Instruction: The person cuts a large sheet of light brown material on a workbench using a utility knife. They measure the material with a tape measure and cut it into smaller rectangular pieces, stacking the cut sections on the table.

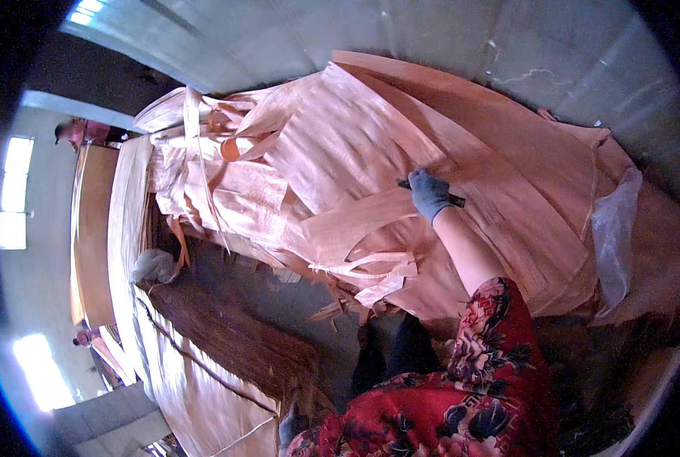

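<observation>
My right hand (430, 194), in a grey glove, is closed on a dark, narrow tool (456, 201) over a broad pile of thin pinkish wood veneer sheets (309, 137), many of them creased, torn or curled into strips. My left hand (286, 425), also gloved, is low in the picture beside a stack of pale sheets (203, 396) with a dark brown, rough-looking side (233, 335); its fingers are mostly hidden by my sleeve and the edge of the picture. Torn strips (363, 270) lie below my right hand.
A crumpled plastic bag (155, 266) rests on the left stack; plastic film (612, 240) lies at the right. A grey wall (469, 46) runs behind the pile. Two other people (88, 133) (84, 337) are partly visible beyond tall veneer stacks (92, 228). Scraps litter the floor (256, 266).
</observation>
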Demonstrator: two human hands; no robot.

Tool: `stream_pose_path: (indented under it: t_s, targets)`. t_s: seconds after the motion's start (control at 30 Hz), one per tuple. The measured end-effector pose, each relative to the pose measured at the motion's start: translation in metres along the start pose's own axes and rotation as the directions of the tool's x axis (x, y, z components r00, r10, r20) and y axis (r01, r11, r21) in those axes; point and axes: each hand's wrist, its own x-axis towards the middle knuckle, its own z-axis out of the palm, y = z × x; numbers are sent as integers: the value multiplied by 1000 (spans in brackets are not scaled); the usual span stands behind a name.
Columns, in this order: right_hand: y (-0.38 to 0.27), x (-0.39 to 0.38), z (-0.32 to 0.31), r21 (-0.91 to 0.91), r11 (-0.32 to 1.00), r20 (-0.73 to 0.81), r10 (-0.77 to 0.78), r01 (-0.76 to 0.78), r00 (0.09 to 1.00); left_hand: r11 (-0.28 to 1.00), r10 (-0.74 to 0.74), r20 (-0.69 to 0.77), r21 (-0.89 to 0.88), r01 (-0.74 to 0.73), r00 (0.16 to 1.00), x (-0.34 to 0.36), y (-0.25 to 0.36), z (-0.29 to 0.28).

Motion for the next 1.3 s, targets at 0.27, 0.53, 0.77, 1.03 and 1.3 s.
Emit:
stream_pose_path:
  t_s: [0.27,0.53,0.77,1.03,1.3]
  targets:
    - [-90,-147,-4,128,763,-344,-565,633,750,778,598,-373,480,-404,709,122,145,-96]
    - [-65,-224,-31,480,764,-333,-296,431,895,661,707,-17,370,-653,707,181,171,-83]
    - [102,-202,41,409,823,-171,493,-394,853,681,447,93,610,-405,890,137,-24,-21]
    - [73,-221,35,285,869,-145,456,-404,878,886,402,29,237,-397,915,88,-53,-18]
    - [50,-274,-81,-83,839,-476,441,-538,761,772,529,64,378,-511,846,139,-62,-39]
